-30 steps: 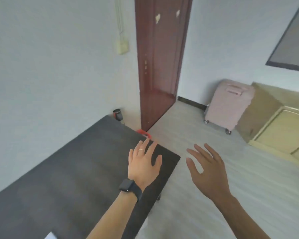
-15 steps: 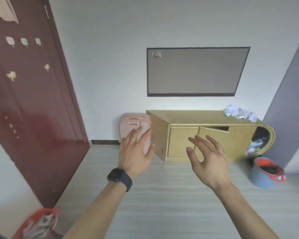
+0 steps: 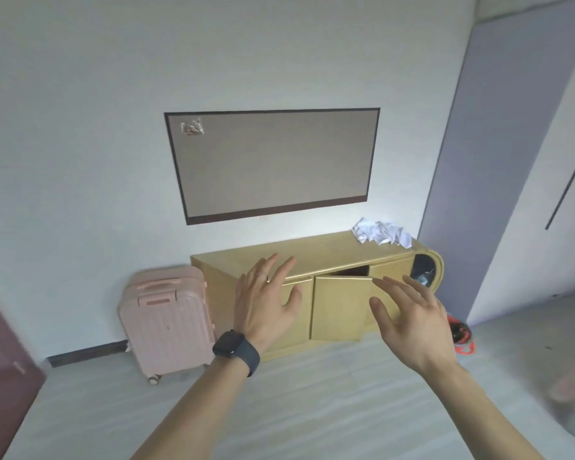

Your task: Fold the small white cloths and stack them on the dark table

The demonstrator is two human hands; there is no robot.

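Both hands, left hand (image 3: pixel 266 307) and right hand (image 3: pixel 409 322), are spread open and empty, with the crumpled cloths (image 3: pixel 380 231) up on the cabinet (image 3: pixel 312 254), up-right and closer to the right one.

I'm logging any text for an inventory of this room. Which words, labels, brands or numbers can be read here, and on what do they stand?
None can be read.
Small packet pinned to the wall board: reddish marks, too blurred to read.
Pink suitcase: a small dot on its front, no legible brand.
Watch on the left hand: dark screen, nothing showing.
Crumpled white cloths and cabinet: no print visible.
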